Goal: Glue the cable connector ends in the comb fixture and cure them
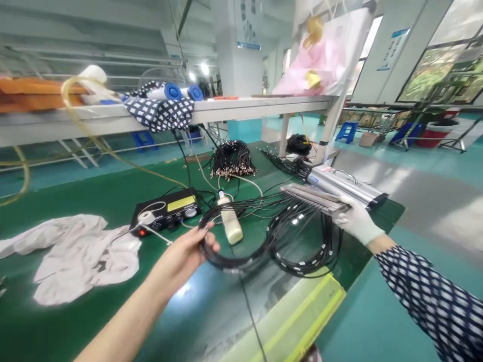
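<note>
My bare left hand [196,246] is closed around a loop of thin black cables [241,262] at the middle of the bench. In a white glove, my right hand [356,218] grips the near end of a flat metal bar fixture [313,196]. A row of the black cables runs out from that bar toward the left. A second coil of cable [302,269], with small white tags, lies between my hands. Just beyond my left hand a plastic bottle [230,221] of pale liquid lies or leans among the cables; which, I cannot tell.
A black control box [166,211] with a dial and red light sits left, beside a crumpled white cloth [86,251]. Behind are a black cable bundle [233,158] and a shelf [241,105]. A silver metal housing [343,183] lies right; a yellow-green sheet [287,322] lies in front.
</note>
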A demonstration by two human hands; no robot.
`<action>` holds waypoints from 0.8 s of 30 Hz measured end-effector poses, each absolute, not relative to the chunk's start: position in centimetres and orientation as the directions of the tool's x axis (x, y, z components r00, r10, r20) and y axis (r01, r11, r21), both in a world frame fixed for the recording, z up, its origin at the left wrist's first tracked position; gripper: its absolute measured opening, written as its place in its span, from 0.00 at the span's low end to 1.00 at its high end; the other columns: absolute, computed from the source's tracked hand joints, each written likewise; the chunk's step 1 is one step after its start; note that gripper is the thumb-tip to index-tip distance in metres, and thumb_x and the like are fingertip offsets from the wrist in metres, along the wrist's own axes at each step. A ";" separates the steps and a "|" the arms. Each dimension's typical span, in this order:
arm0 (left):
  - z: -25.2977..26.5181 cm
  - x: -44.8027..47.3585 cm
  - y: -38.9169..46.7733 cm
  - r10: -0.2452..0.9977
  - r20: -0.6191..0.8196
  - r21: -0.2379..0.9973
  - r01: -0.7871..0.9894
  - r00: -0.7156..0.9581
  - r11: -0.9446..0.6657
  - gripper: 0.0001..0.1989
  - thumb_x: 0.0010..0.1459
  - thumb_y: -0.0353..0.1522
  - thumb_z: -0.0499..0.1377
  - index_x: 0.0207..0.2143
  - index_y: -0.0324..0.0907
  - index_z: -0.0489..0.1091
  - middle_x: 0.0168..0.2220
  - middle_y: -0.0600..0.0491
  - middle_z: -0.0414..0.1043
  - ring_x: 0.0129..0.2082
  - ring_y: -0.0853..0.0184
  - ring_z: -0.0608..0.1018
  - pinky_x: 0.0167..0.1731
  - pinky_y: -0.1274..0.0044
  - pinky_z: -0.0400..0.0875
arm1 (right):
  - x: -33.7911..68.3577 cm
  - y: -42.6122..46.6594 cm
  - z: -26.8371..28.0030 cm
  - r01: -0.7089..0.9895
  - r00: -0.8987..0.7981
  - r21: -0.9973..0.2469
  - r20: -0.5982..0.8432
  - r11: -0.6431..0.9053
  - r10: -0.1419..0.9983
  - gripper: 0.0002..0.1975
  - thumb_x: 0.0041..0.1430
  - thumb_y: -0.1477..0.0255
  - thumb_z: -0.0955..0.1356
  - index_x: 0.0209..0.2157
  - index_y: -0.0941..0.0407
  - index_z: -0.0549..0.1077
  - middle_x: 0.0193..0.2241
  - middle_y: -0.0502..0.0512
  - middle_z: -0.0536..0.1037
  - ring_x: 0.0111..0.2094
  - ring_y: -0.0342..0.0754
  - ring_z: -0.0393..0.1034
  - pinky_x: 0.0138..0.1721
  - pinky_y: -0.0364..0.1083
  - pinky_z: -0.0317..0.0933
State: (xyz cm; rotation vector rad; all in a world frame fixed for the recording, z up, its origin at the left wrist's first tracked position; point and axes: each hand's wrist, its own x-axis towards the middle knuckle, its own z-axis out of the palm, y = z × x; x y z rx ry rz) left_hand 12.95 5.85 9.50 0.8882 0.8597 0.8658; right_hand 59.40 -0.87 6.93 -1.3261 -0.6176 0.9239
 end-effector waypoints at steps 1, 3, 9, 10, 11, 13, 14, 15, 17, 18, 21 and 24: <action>9.9 14.9 8.2 0.881 -0.262 0.883 -0.270 0.393 0.383 0.10 0.60 0.30 0.58 0.43 0.36 0.69 0.29 0.52 0.70 0.31 0.66 0.77 0.36 0.72 0.74 | 60.4 0.7 6.5 -0.242 0.518 -0.970 -0.151 -0.025 0.842 0.14 0.69 0.68 0.61 0.34 0.59 0.73 0.22 0.50 0.71 0.15 0.37 0.55 0.14 0.37 0.49; 9.8 17.2 12.2 0.862 -0.286 0.880 -0.241 0.419 0.409 0.08 0.61 0.29 0.54 0.39 0.34 0.70 0.33 0.47 0.73 0.34 0.65 0.78 0.41 0.71 0.74 | 61.8 3.8 5.6 -0.284 0.517 -0.958 -0.198 -0.051 0.833 0.13 0.70 0.65 0.64 0.39 0.60 0.72 0.27 0.50 0.73 0.20 0.38 0.62 0.19 0.38 0.60; 0.7 13.6 14.9 0.986 -0.158 0.965 0.222 0.054 0.142 0.26 0.57 0.48 0.58 0.50 0.40 0.66 0.47 0.44 0.74 0.45 0.57 0.77 0.48 0.64 0.71 | 62.6 11.4 2.5 -0.258 0.535 -0.961 -0.224 -0.096 0.815 0.18 0.67 0.64 0.68 0.54 0.58 0.70 0.51 0.59 0.73 0.47 0.52 0.73 0.46 0.55 0.71; -1.4 12.4 14.4 0.998 -0.069 0.919 0.390 0.012 0.059 0.26 0.57 0.50 0.56 0.48 0.40 0.67 0.42 0.46 0.75 0.41 0.56 0.77 0.44 0.64 0.72 | 62.4 12.4 2.0 -0.231 0.541 -0.968 -0.215 -0.102 0.813 0.18 0.67 0.64 0.68 0.54 0.58 0.70 0.52 0.59 0.73 0.48 0.52 0.72 0.47 0.55 0.71; -3.3 11.4 13.8 1.000 0.015 0.845 0.535 0.027 -0.027 0.26 0.56 0.52 0.55 0.45 0.41 0.68 0.36 0.48 0.75 0.36 0.56 0.77 0.41 0.63 0.72 | 62.2 13.3 1.5 -0.200 0.547 -0.973 -0.206 -0.113 0.811 0.18 0.67 0.64 0.68 0.54 0.57 0.70 0.52 0.59 0.72 0.48 0.53 0.72 0.48 0.56 0.71; -6.2 9.8 12.8 0.973 0.177 0.672 0.704 0.150 -0.231 0.23 0.56 0.52 0.54 0.39 0.43 0.68 0.33 0.48 0.75 0.34 0.55 0.77 0.39 0.64 0.72 | 61.8 14.9 0.5 -0.128 0.552 -0.980 -0.200 -0.155 0.809 0.18 0.68 0.64 0.68 0.54 0.57 0.70 0.52 0.59 0.72 0.48 0.53 0.72 0.48 0.56 0.71; -7.1 9.4 12.4 0.954 0.223 0.594 0.748 0.203 -0.298 0.21 0.57 0.51 0.54 0.39 0.44 0.68 0.36 0.47 0.76 0.36 0.54 0.78 0.41 0.64 0.72 | 61.6 15.4 0.0 -0.087 0.552 -0.978 -0.204 -0.187 0.809 0.18 0.68 0.64 0.68 0.54 0.57 0.70 0.52 0.59 0.72 0.48 0.53 0.72 0.48 0.56 0.71; -7.7 9.2 12.2 0.939 0.248 0.534 0.775 0.238 -0.338 0.20 0.58 0.50 0.54 0.39 0.44 0.68 0.38 0.47 0.76 0.38 0.54 0.78 0.42 0.64 0.72 | 61.4 15.9 -0.4 -0.040 0.552 -0.973 -0.210 -0.226 0.807 0.18 0.68 0.64 0.68 0.54 0.57 0.70 0.52 0.59 0.72 0.48 0.52 0.72 0.48 0.56 0.71; -8.1 9.2 12.2 0.929 0.255 0.464 0.809 0.269 -0.361 0.19 0.59 0.49 0.53 0.39 0.44 0.68 0.40 0.47 0.76 0.40 0.54 0.78 0.43 0.65 0.73 | 61.2 16.5 -1.0 0.068 0.556 -0.950 -0.218 -0.305 0.802 0.18 0.67 0.64 0.68 0.54 0.58 0.70 0.52 0.59 0.73 0.48 0.53 0.72 0.48 0.56 0.71; -8.0 9.3 12.3 0.931 0.247 0.447 0.820 0.271 -0.357 0.19 0.60 0.49 0.52 0.40 0.44 0.68 0.40 0.46 0.77 0.41 0.54 0.79 0.42 0.65 0.73 | 61.2 16.7 -1.1 0.125 0.563 -0.932 -0.216 -0.341 0.798 0.18 0.67 0.64 0.68 0.54 0.58 0.70 0.52 0.59 0.73 0.48 0.53 0.72 0.48 0.56 0.71; -7.7 9.4 12.6 0.934 0.230 0.424 0.836 0.273 -0.348 0.20 0.60 0.50 0.51 0.41 0.44 0.68 0.41 0.46 0.77 0.42 0.54 0.79 0.42 0.66 0.73 | 61.4 17.0 -1.1 0.298 0.582 -0.858 -0.184 -0.418 0.792 0.18 0.67 0.64 0.68 0.54 0.58 0.69 0.52 0.59 0.73 0.48 0.52 0.72 0.48 0.56 0.71; -7.7 9.2 12.7 0.934 0.229 0.419 0.838 0.275 -0.349 0.21 0.60 0.50 0.51 0.41 0.44 0.68 0.41 0.46 0.77 0.41 0.54 0.79 0.41 0.67 0.74 | 61.3 17.0 -0.8 0.460 0.591 -0.759 -0.124 -0.460 0.797 0.18 0.67 0.64 0.68 0.55 0.58 0.69 0.52 0.59 0.73 0.48 0.53 0.72 0.48 0.56 0.71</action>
